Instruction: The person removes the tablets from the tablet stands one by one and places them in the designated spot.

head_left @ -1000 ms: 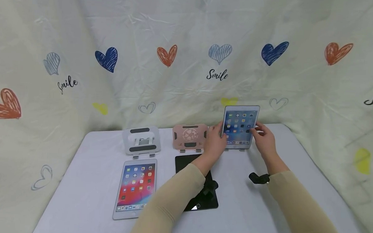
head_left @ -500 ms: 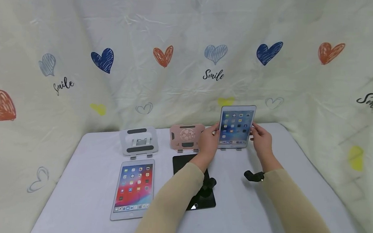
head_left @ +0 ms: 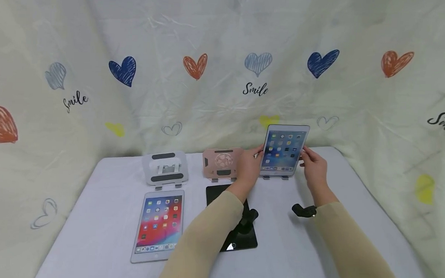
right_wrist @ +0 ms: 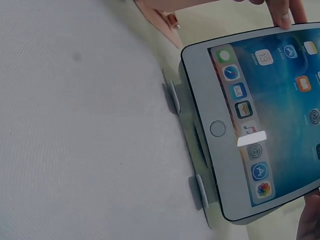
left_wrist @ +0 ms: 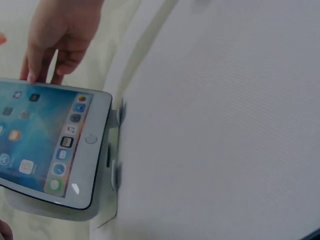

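A white-framed tablet (head_left: 284, 151) with a blue home screen leans upright on a pale stand (right_wrist: 197, 155) at the back right of the table. Two small hooks project from the stand's foot, close to the tablet's lower edge. My left hand (head_left: 249, 166) holds the tablet's left side; my right hand (head_left: 314, 169) holds its right side. In the left wrist view, the right hand's fingers (left_wrist: 34, 70) meet one long edge. At the bottom corner of the right wrist view, only part of the right hand (right_wrist: 310, 215) shows. The tablet hides most of the stand.
Left of the hands stand a pink stand (head_left: 221, 163) and a grey-white stand (head_left: 166, 167). A white tablet with a red-blue screen (head_left: 158, 224) lies in front. A black tablet (head_left: 246, 238) lies partly under the left forearm. A printed curtain (head_left: 216, 102) hangs behind.
The tablet's top has swung slightly to the right since half a second ago. A second ago both thumbs overlapped the tablet's front; now they are at its side edges.
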The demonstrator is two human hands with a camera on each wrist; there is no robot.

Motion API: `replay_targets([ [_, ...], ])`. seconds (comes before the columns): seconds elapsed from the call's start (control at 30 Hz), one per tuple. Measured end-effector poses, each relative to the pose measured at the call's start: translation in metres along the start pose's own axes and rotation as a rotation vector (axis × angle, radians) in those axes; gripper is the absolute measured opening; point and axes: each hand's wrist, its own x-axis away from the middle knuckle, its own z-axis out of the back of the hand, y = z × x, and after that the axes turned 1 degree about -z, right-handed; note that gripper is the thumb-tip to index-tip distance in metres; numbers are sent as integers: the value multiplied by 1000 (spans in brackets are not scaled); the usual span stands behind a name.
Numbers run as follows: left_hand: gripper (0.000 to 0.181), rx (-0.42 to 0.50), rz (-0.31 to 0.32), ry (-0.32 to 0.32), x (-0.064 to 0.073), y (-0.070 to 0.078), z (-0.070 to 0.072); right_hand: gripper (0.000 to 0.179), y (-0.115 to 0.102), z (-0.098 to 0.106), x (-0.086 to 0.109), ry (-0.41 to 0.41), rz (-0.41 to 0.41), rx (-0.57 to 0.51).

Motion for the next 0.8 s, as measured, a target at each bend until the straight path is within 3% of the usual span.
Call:
replay_targets([
  [0.3,30,52,21,-44,4,16,10,45,-9,14,4,-22,29,6],
  [0.63,29,128,76,-117,13,16,20,46,-6,23,11,-92,30,52],
  [0.8,28,182,146,-161,20,16,23,51,-7,31,17,-172,27,110],
])
